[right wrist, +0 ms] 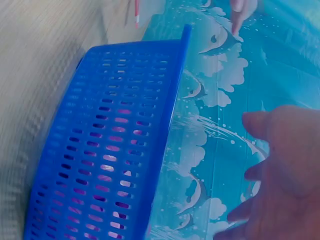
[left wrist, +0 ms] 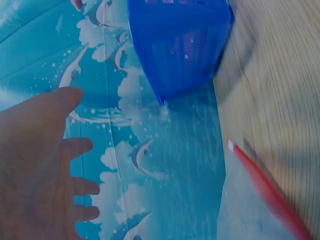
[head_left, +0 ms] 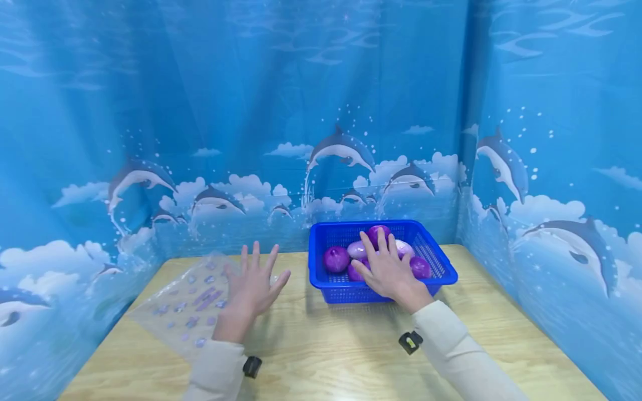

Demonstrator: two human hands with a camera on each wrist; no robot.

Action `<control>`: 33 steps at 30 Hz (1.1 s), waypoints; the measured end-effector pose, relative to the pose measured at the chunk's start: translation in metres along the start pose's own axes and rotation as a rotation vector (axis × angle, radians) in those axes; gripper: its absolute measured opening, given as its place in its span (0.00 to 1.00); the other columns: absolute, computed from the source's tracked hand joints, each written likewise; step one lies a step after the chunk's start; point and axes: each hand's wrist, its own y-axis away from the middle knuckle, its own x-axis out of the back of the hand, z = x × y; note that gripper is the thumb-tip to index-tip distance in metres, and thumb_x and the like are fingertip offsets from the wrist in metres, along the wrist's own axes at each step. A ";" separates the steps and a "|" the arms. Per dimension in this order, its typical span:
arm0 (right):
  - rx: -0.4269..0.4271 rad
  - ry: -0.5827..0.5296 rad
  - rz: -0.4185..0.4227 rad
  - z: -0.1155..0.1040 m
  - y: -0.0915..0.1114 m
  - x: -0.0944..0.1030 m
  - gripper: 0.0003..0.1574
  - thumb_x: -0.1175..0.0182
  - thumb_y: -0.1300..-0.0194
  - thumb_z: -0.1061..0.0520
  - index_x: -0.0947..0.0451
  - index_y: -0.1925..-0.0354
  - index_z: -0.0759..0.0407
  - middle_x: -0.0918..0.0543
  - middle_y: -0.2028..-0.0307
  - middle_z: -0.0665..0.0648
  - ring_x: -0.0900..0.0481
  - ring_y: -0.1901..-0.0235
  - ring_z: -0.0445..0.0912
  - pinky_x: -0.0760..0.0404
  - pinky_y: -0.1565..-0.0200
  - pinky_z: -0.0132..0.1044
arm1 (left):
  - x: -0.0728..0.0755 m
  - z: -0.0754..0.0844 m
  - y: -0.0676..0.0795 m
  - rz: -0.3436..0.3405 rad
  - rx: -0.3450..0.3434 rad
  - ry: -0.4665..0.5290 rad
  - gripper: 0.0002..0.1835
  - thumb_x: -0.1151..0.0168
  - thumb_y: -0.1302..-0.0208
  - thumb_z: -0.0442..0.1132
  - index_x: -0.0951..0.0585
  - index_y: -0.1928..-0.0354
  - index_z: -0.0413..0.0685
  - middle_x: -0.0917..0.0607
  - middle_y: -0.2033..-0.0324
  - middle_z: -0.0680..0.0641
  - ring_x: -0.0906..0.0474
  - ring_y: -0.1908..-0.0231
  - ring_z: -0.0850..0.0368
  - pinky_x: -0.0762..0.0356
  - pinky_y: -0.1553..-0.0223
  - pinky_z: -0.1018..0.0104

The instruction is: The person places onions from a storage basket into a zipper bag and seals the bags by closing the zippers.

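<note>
My left hand (head_left: 252,292) is held with fingers spread over a clear plastic bag (head_left: 175,306) with a purple flower print. A red strip (left wrist: 267,187) runs along the bag's edge in the left wrist view. My right hand (head_left: 388,272), fingers also spread, is raised and overlaps the front of a blue plastic basket (head_left: 315,267) in the head view. Inside the basket are several purple onions (head_left: 336,259) and paler, shiny lilac pieces (head_left: 357,249), partly hidden behind that hand. Neither hand holds anything.
The basket stands near the back edge of a light wooden table (head_left: 321,356), with the bag lying flat at the left. A blue curtain (head_left: 251,111) printed with dolphins hangs behind and along both sides. Each wrist wears a small black device (head_left: 252,366).
</note>
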 end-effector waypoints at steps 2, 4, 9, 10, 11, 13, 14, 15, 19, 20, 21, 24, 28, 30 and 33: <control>0.042 -0.045 0.008 0.001 -0.002 0.000 0.46 0.52 0.21 0.38 0.54 0.17 0.53 0.56 0.19 0.74 0.57 0.21 0.73 0.48 0.29 0.82 | 0.001 -0.007 -0.001 -0.019 -0.012 -0.013 0.41 0.57 0.24 0.67 0.48 0.17 0.59 0.54 0.18 0.33 0.63 0.19 0.29 0.61 0.28 0.15; 0.089 -0.090 0.029 0.003 -0.003 0.000 0.46 0.49 0.21 0.40 0.52 0.18 0.54 0.50 0.20 0.73 0.49 0.21 0.71 0.40 0.28 0.76 | 0.003 -0.013 -0.002 -0.048 -0.021 -0.003 0.41 0.54 0.24 0.66 0.47 0.17 0.58 0.52 0.19 0.32 0.61 0.20 0.28 0.58 0.28 0.15; 0.241 -0.225 0.101 0.005 -0.007 0.001 0.42 0.42 0.24 0.47 0.43 0.21 0.57 0.32 0.25 0.66 0.30 0.27 0.63 0.27 0.28 0.63 | 0.006 -0.029 -0.005 -0.146 -0.028 0.078 0.41 0.49 0.25 0.65 0.44 0.18 0.57 0.50 0.19 0.32 0.58 0.20 0.27 0.56 0.26 0.19; 0.270 -0.251 0.103 0.006 -0.008 0.001 0.40 0.42 0.24 0.49 0.42 0.21 0.57 0.29 0.26 0.65 0.28 0.29 0.61 0.26 0.29 0.61 | 0.006 -0.033 -0.006 -0.163 -0.036 0.091 0.41 0.47 0.25 0.64 0.44 0.18 0.57 0.50 0.19 0.32 0.57 0.20 0.27 0.55 0.25 0.20; 0.291 -0.276 0.095 0.006 -0.008 0.002 0.39 0.42 0.24 0.50 0.40 0.22 0.56 0.28 0.27 0.63 0.26 0.30 0.59 0.25 0.29 0.60 | 0.006 -0.037 -0.008 -0.178 -0.045 0.104 0.41 0.46 0.25 0.63 0.43 0.18 0.57 0.49 0.19 0.32 0.56 0.21 0.27 0.53 0.25 0.21; 0.321 -0.308 0.069 0.006 -0.008 0.001 0.37 0.42 0.24 0.51 0.39 0.22 0.55 0.26 0.28 0.61 0.23 0.32 0.57 0.23 0.30 0.58 | 0.005 -0.046 -0.010 -0.203 -0.071 0.132 0.40 0.42 0.26 0.59 0.41 0.19 0.57 0.46 0.20 0.32 0.51 0.21 0.27 0.48 0.26 0.22; 0.327 -0.317 0.053 0.005 -0.008 0.001 0.37 0.42 0.24 0.51 0.38 0.23 0.54 0.25 0.28 0.61 0.22 0.32 0.57 0.22 0.31 0.58 | 0.004 -0.050 -0.011 -0.216 -0.081 0.145 0.39 0.40 0.26 0.57 0.40 0.19 0.57 0.44 0.20 0.32 0.49 0.22 0.27 0.45 0.26 0.23; 0.332 -0.325 0.040 0.005 -0.007 0.001 0.36 0.43 0.23 0.51 0.38 0.23 0.54 0.25 0.28 0.60 0.21 0.33 0.56 0.22 0.31 0.58 | 0.003 -0.055 -0.012 -0.229 -0.094 0.157 0.38 0.38 0.27 0.54 0.39 0.20 0.56 0.42 0.21 0.33 0.47 0.23 0.27 0.42 0.27 0.24; 0.336 -0.335 0.013 0.004 -0.006 0.000 0.35 0.43 0.24 0.51 0.36 0.24 0.53 0.23 0.30 0.59 0.20 0.34 0.54 0.22 0.31 0.56 | -0.001 -0.077 -0.015 -0.271 -0.124 0.206 0.35 0.32 0.31 0.46 0.31 0.25 0.52 0.30 0.26 0.38 0.36 0.26 0.32 0.33 0.29 0.30; 0.337 -0.335 0.013 0.004 -0.006 0.000 0.34 0.43 0.24 0.51 0.35 0.24 0.54 0.23 0.30 0.58 0.20 0.35 0.54 0.21 0.31 0.56 | -0.002 -0.082 -0.016 -0.278 -0.127 0.212 0.33 0.31 0.31 0.46 0.29 0.26 0.52 0.27 0.28 0.39 0.34 0.27 0.33 0.31 0.29 0.31; 0.338 -0.338 0.014 0.004 -0.006 0.000 0.34 0.43 0.24 0.52 0.35 0.24 0.54 0.22 0.31 0.58 0.19 0.35 0.53 0.20 0.31 0.55 | -0.002 -0.087 -0.016 -0.282 -0.133 0.218 0.32 0.30 0.32 0.45 0.27 0.28 0.51 0.25 0.29 0.39 0.32 0.28 0.33 0.30 0.30 0.32; 0.342 -0.345 0.020 0.005 -0.006 0.000 0.34 0.43 0.24 0.54 0.35 0.24 0.54 0.21 0.32 0.58 0.18 0.37 0.52 0.19 0.33 0.54 | -0.002 -0.101 -0.017 -0.295 -0.120 0.228 0.32 0.28 0.35 0.45 0.24 0.30 0.50 0.22 0.31 0.40 0.31 0.29 0.33 0.29 0.31 0.31; 0.334 -0.356 0.018 0.007 -0.005 0.000 0.34 0.43 0.24 0.55 0.35 0.24 0.52 0.20 0.33 0.58 0.18 0.36 0.52 0.17 0.35 0.53 | -0.001 -0.117 -0.017 -0.315 -0.115 0.235 0.32 0.27 0.37 0.44 0.23 0.31 0.49 0.22 0.32 0.39 0.31 0.30 0.31 0.28 0.32 0.30; 0.327 -0.358 0.012 0.007 -0.005 0.000 0.34 0.43 0.24 0.55 0.35 0.24 0.52 0.20 0.33 0.57 0.18 0.37 0.52 0.16 0.36 0.52 | -0.002 -0.123 -0.017 -0.326 -0.105 0.234 0.32 0.26 0.37 0.42 0.23 0.32 0.49 0.22 0.32 0.39 0.32 0.30 0.31 0.28 0.32 0.30; 0.327 -0.355 0.009 0.008 -0.005 0.001 0.34 0.43 0.24 0.55 0.35 0.24 0.51 0.19 0.34 0.57 0.18 0.37 0.52 0.15 0.37 0.51 | -0.004 -0.131 -0.017 -0.339 -0.082 0.218 0.32 0.25 0.39 0.42 0.22 0.33 0.49 0.22 0.33 0.38 0.31 0.31 0.30 0.27 0.34 0.29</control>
